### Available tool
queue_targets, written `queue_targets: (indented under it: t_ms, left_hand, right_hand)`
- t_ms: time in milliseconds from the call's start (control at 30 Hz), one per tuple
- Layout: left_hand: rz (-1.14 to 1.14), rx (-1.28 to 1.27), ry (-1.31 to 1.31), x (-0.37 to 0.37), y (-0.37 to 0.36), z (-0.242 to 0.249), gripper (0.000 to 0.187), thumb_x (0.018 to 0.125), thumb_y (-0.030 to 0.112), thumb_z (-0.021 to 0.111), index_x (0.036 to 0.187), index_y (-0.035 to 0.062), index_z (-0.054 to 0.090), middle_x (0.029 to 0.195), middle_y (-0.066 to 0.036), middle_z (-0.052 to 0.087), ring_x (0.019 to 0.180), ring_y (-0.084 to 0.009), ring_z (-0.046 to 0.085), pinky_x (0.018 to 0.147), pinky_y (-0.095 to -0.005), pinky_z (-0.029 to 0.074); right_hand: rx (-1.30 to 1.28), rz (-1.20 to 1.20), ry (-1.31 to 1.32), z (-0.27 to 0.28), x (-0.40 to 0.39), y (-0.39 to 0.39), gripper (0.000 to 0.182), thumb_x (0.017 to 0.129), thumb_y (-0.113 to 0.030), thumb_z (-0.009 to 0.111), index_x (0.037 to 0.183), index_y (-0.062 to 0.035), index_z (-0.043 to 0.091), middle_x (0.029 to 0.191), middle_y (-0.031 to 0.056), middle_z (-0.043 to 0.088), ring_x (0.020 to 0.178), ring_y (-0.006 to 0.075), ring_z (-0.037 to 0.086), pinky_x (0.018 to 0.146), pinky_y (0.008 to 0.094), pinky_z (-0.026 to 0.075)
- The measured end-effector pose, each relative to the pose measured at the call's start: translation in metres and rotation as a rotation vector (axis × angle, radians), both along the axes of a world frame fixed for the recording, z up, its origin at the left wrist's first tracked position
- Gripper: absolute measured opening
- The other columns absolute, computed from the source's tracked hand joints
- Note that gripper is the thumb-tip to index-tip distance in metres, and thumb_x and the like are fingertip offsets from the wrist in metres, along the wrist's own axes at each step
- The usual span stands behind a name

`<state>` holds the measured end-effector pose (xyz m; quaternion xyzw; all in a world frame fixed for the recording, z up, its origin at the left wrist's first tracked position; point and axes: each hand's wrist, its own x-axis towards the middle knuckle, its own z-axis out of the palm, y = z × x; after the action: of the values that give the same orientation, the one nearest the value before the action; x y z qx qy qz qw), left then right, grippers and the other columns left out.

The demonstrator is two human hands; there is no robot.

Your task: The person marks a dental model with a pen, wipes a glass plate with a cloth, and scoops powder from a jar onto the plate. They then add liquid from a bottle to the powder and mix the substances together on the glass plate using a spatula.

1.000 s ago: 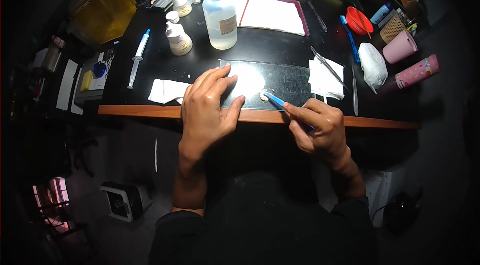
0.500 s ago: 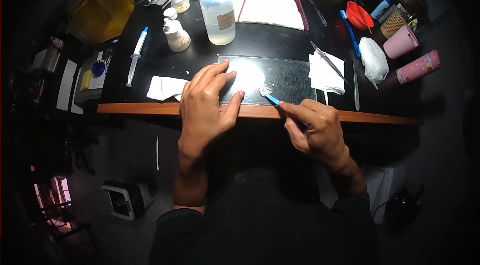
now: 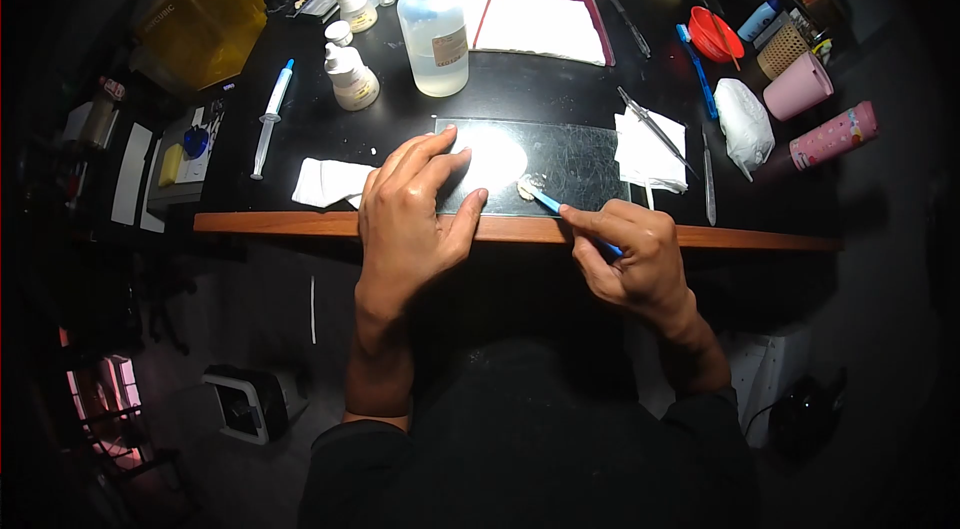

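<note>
Low centre of frame: dark sleeves and both forearms reach up to the wooden front edge of the black surface (image 3: 560, 94). Left hand (image 3: 410, 214) lies flat, fingers spread and holding nothing, palm over the surface edge and fingertips pressing the left end of the glass slab (image 3: 580, 164). Right hand (image 3: 630, 249), just right of centre, has its grip closed on a blue-handled spatula (image 3: 560, 206), thumb and forefinger pinched on the handle; the tip rests on a small pale lump of paste (image 3: 528, 187) on the slab, near its front edge at mid-frame. Bright glare sits on the slab just left of the paste. Left of the left hand, a folded white tissue (image 3: 325, 182); right of the slab, another tissue (image 3: 650, 151) with a thin metal instrument (image 3: 655, 131) across it. Further back, left of centre: a syringe (image 3: 270, 119), a small white bottle (image 3: 352, 79), a large clear bottle (image 3: 435, 24). Top centre: a white cloth on a red-edged tray (image 3: 545, 24). Upper right: a red bowl (image 3: 716, 37), a pink cup (image 3: 800, 86).
</note>
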<state>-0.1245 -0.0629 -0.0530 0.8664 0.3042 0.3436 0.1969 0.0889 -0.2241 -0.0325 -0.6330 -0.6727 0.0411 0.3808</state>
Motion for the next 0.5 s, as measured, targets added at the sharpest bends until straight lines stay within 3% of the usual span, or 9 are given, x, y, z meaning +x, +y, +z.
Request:
queue_targets:
  t_ms: [500]
  left_hand:
    - [0.001, 0.021, 0.003, 0.000, 0.000, -0.001, 0.039, 0.083, 0.016, 0.086, 0.120, 0.0027, 0.080, 0.140, -0.016, 0.074, 0.133, -0.0376, 0.066, 0.112, -0.0473, 0.049]
  right_hand:
    - [-0.023, -0.043, -0.071, 0.002, -0.010, -0.002, 0.029, 0.085, -0.005, 0.080, 0.114, -0.0018, 0.083, 0.072, 0.0089, 0.065, 0.055, 0.0212, 0.064, 0.050, 0.0343, 0.050]
